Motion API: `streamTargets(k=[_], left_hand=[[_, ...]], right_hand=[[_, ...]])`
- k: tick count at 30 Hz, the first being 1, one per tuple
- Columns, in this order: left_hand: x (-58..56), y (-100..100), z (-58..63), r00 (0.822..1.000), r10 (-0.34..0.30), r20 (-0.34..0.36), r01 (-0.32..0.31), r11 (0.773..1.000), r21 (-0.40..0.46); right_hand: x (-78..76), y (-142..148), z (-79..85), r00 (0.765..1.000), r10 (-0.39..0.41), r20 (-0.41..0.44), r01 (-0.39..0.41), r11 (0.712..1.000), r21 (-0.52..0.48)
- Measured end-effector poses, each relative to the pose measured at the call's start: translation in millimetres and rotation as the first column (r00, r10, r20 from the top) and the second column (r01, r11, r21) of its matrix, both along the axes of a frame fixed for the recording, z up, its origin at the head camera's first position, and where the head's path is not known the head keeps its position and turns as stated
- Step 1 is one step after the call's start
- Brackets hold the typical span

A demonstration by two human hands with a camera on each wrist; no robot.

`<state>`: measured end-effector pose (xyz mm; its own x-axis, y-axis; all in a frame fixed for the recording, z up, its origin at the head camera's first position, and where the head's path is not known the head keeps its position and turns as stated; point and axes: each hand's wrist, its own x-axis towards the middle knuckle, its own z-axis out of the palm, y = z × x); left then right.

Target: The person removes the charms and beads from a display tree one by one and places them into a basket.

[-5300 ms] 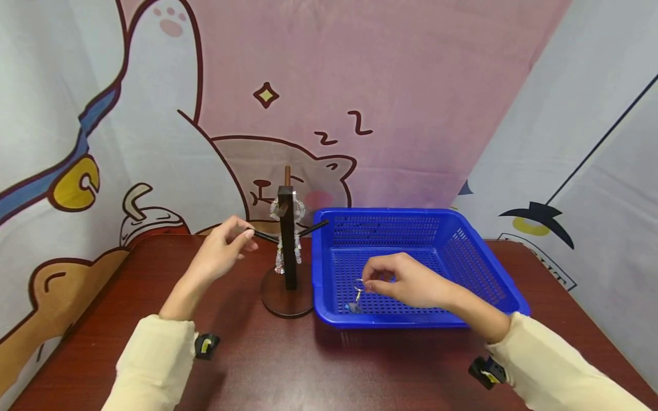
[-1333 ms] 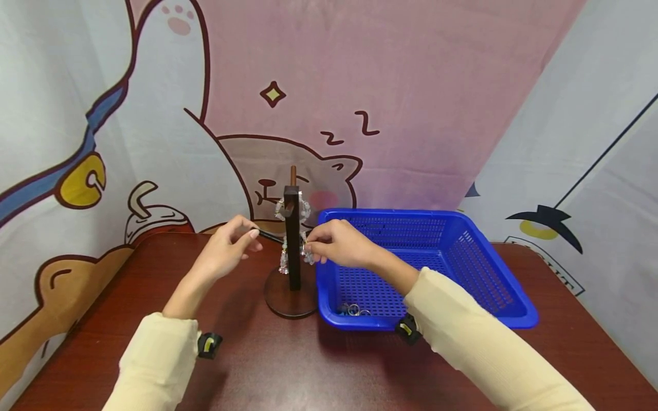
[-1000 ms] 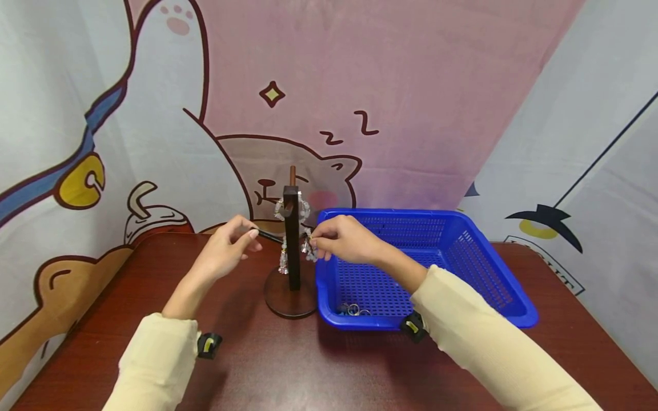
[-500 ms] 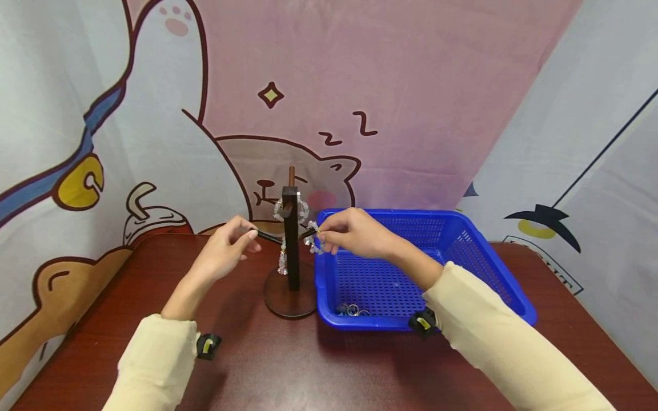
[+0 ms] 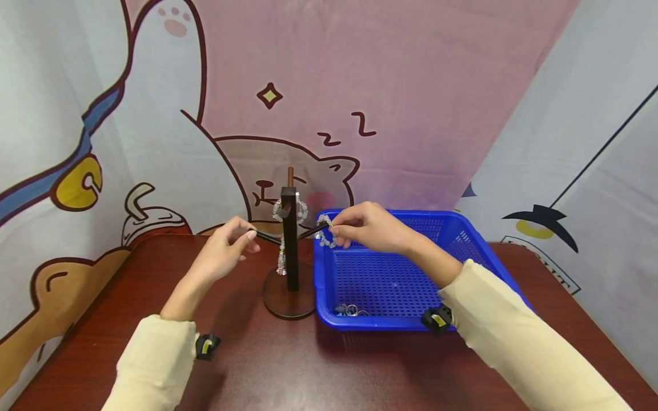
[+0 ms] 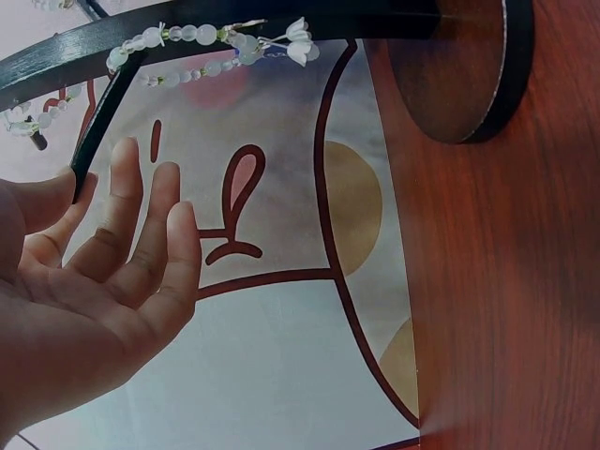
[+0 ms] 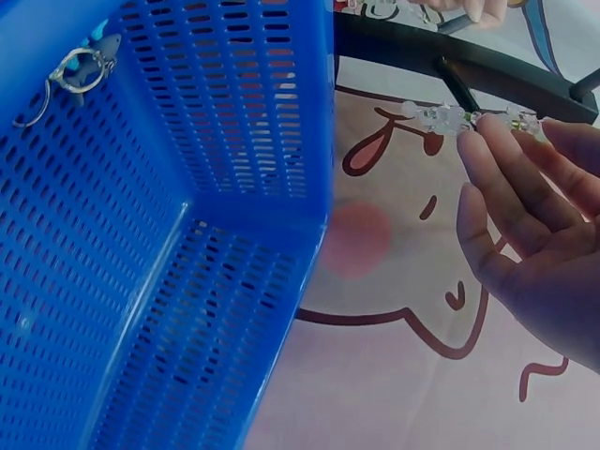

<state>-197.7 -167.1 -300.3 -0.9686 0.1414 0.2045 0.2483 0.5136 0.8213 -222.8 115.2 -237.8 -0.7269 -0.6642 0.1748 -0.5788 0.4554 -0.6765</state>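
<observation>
My left hand [image 5: 221, 248] pinches the end of the left peg [image 5: 268, 236] on a dark wooden jewelry stand [image 5: 291, 251]. With thumb and fingertips my right hand [image 5: 375, 228] pinches a clear-beaded bracelet [image 5: 325, 241] at the tip of the stand's right peg [image 5: 311, 230]; its far side is partly hidden by the fingers. Another beaded bracelet [image 5: 281, 258] with pale flower charms hangs from the left peg, clearer in the left wrist view. Higher on the post, clear beads [image 5: 303, 210] hang on an upper peg.
Right of the stand, a blue perforated basket [image 5: 385, 324] sits on the reddish wooden table [image 5: 241, 359]. Metal rings with a small blue-grey charm [image 5: 351, 310] lie in its near left corner. A cartoon-printed cloth [image 5: 411, 103] hangs behind.
Earlier my right hand held the ringed charm over the basket, where it now lies. Since then that hand has drawn the bracelet rightward along its peg to the tip. My left hand stays put.
</observation>
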Motion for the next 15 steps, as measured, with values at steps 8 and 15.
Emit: streamTargets(k=[8,15], left_hand=[[-0.3,0.1,-0.4,1.0,-0.006,-0.001,0.006,1.0,0.001],[-0.7,0.0,-0.4,1.0,-0.009,-0.01,0.009,1.0,-0.003]], right_hand=[[2.2,8.5,3.4,1.0,-0.016,-0.009,0.016,1.0,0.014],[3.4,16.5,5.4,1.0,-0.017,-0.017,0.018,1.0,0.016]])
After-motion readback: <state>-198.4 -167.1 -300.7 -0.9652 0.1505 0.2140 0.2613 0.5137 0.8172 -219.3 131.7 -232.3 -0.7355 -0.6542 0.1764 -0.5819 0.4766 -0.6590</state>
